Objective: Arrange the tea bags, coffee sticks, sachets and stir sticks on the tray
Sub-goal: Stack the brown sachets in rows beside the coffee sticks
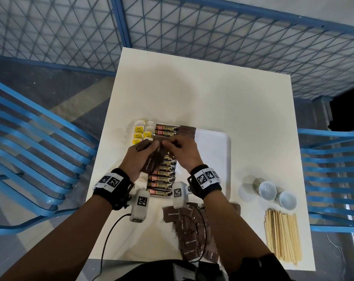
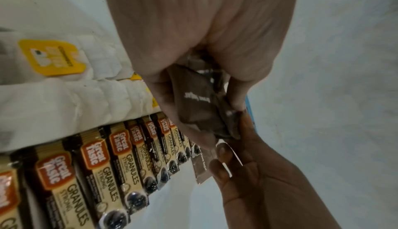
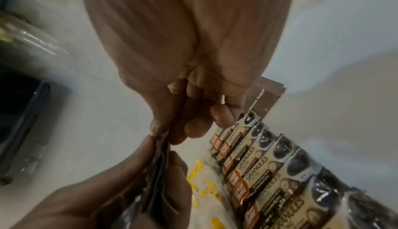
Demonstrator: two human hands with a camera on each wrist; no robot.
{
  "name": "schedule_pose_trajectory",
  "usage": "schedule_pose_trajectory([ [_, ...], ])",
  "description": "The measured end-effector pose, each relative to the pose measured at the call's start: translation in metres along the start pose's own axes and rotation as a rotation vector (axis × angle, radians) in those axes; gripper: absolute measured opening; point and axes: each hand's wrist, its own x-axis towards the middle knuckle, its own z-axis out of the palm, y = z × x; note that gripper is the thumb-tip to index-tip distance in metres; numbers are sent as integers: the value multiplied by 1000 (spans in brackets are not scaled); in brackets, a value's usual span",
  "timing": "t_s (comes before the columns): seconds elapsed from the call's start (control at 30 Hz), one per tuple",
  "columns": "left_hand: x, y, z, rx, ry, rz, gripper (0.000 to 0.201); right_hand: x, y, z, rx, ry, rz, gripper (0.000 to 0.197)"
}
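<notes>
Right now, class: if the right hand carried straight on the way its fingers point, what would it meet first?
The right hand points left, toward the left hand. It would first meet the brown sugar sachets that hand grips; it looks already in contact with them, though depth is unclear.

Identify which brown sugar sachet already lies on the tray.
The brown sugar sachet beside the top coffee sticks; the others are in the hands or piled off the tray.

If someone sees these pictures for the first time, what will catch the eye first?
First the two hands, left hand and right hand, meeting above the white tray and gripping a bunch of brown sugar sachets. Below them a neat row of coffee sticks runs along the tray. At the table's near right edge lie pale wooden stir sticks.
</notes>
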Motion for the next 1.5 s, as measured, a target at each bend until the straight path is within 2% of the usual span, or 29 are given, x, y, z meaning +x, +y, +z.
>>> schedule_pose_trajectory([
  [0.13, -4, -2, -2, -19, -33, -11, 30, 1, 7, -1, 52, 101, 62, 14],
  [0.33, -3, -7, -3, 57, 15, -7, 33, -1, 5, 2, -9, 125, 79, 13],
  [0.43, -5, -6, -4, 65, 17, -10, 33, -3, -2, 1, -70, 129, -3, 9],
  [0.53, -6, -3, -5, 64, 13, 19, 39, -8, -8, -5, -162, 60, -140, 14],
  [0.67, -4, -4, -1, 153, 58, 128, 21, -13, -11, -10, -172, -56, -176, 14],
  [0.87, -6, -7, 2, 136, 146, 161, 17, -12, 2, -15, -223, -59, -53, 10],
  [1.0, -4, -10, 2, 120, 146, 99, 17, -11, 8, -16, -200, -9, -7, 11],
  [1.13, -4, -12, 0, 116, 124, 6, 28, -12, 10, -18, -164, 97, -9, 9],
  [1.2, -5, -13, 0, 123, 120, 14, 22, -12, 13, -17, -135, 121, 20, 13],
  [1.3, -6, -15, 1, 136, 129, 42, 12, -13, 17, -13, -72, 46, 110, 27],
  [1.4, -4, -19, 0, 157, 112, 29, 5, -16, 23, -12, -35, -12, 131, 22],
  [1.5, -2, -22, -3, 150, 97, -24, 10, -12, 29, -24, -45, 159, 150, 20],
])
